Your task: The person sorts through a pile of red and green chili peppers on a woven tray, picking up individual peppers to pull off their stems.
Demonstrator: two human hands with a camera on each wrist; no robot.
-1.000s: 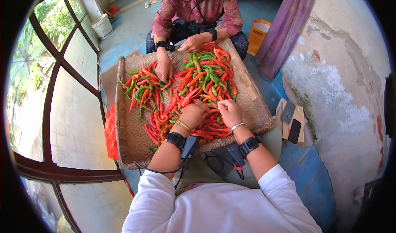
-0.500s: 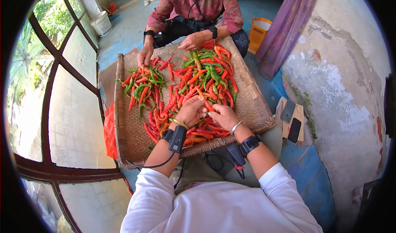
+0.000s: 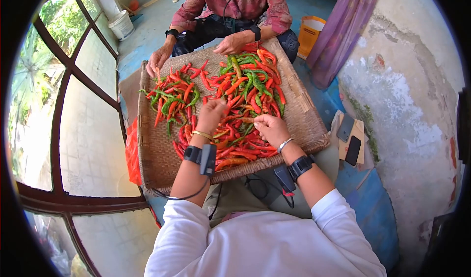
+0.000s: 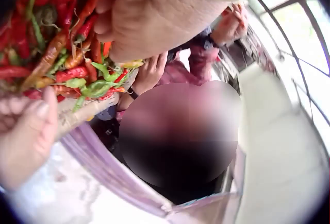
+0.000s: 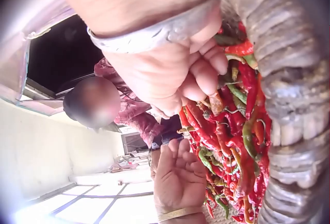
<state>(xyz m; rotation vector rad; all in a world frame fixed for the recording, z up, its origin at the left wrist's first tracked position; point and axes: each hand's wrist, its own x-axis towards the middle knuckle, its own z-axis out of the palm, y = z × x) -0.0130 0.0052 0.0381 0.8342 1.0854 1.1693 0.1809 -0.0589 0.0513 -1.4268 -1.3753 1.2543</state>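
Red, orange and green chili peppers [image 3: 245,147] lie heaped in a shallow woven basket [image 3: 304,125]. My right hand [image 3: 273,129] is over the near right of the heap, pinching an orange-brown chili pepper [image 3: 247,119] between thumb and fingers. Left of it, my left hand [image 3: 212,114] is low over the middle of the heap. In the right wrist view the left hand [image 5: 180,183] shows its palm, fingers loosely bent, with no pepper in it. In the left wrist view its fingertips overlap the peppers [image 4: 67,54].
Across the basket sits another person, one hand [image 3: 159,61] at the far left corner and the other [image 3: 233,43] at the far edge. Two phones [image 3: 352,150] lie on cardboard to the right. A window [image 3: 93,130] stands at left, a plastered wall [image 3: 402,90] at right.
My hands came together on a red chili pepper, then parted; the left moved forward and left, and the right now pinches an orange-brown one. The other person's hand moved to the far left corner.
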